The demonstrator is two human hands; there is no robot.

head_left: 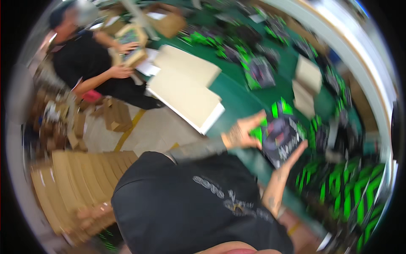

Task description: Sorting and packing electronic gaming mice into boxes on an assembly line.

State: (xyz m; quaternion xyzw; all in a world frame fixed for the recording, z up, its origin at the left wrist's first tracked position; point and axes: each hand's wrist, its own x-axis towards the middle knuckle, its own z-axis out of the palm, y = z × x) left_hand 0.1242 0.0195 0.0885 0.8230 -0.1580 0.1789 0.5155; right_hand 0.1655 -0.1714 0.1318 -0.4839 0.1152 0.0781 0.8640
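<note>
Between my two hands is a black printed box [280, 134] with bright green edges and a dark rounded picture on its front. My left hand [244, 130] grips its left side, thumb and fingers apart around the edge. Along the lower right edge lies my right hand [291, 160], its fingers stretched along the box. The box is held over the green table [237, 99], tilted, and motion blurs its details. Similar black and green packages [259, 73] lie on the table beyond it.
Cream cardboard sheets [186, 80] lie on the table to the left, a folded cardboard piece [305, 86] to the right. Black-green boxes [347, 186] are stacked at right. Flattened cartons [84, 173] stand at lower left. A co-worker [91, 63] holds an opened carton [132, 44].
</note>
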